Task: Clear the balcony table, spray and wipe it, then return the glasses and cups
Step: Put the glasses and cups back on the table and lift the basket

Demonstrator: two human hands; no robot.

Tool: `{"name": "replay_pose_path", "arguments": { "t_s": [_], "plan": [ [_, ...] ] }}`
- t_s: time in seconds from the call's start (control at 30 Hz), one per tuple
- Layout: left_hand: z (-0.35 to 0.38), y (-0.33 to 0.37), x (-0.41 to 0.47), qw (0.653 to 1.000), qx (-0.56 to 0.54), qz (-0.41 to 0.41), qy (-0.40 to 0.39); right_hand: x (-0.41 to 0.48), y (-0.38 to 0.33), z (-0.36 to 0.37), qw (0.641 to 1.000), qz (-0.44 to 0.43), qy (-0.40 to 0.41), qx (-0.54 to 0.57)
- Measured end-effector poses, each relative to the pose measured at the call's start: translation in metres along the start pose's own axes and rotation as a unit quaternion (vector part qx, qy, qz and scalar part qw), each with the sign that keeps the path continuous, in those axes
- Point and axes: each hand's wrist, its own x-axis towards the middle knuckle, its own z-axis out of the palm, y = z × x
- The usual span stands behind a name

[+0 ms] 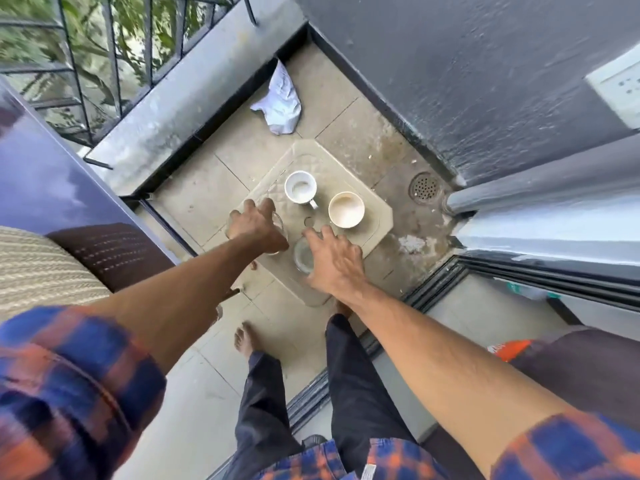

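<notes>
A small beige plastic table (332, 161) stands on the balcony floor below me. On it are a white mug (300, 187) with a handle and a beige cup (346, 210), both at the far side. My left hand (258, 227) is clamped from above on a clear glass (280, 226) at the table's left edge, hiding most of it. A second clear glass (303, 259) stands at the near side. My right hand (335, 262) hovers over its right rim with fingers spread; I cannot tell whether it touches the glass.
A crumpled white cloth (280, 107) lies on the floor in the far corner by the railing. A floor drain (424, 187) sits right of the table, beside the sliding door track (433, 275). A cushioned chair (41, 268) is at my left. My bare feet stand close to the table.
</notes>
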Motion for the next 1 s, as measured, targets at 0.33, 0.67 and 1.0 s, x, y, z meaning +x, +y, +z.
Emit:
{"name": "replay_pose_path", "arguments": {
  "t_s": [0.33, 0.67, 1.0],
  "plan": [
    [-0.148, -0.016, -0.076, 0.968, -0.182, 0.134, 0.109, -0.054, -0.012, -0.146, 0.994, 0.049, 0.094, 0.032],
    [-0.287, -0.177, -0.232, 0.861, -0.324, 0.269, 0.286, -0.105, -0.192, -0.25, 0.937, 0.008, 0.338, 0.091],
    [-0.277, -0.483, -0.352, 0.783, -0.399, 0.132, 0.459, -0.124, -0.471, -0.269, 0.914, -0.194, 0.345, 0.086]
  ]
}}
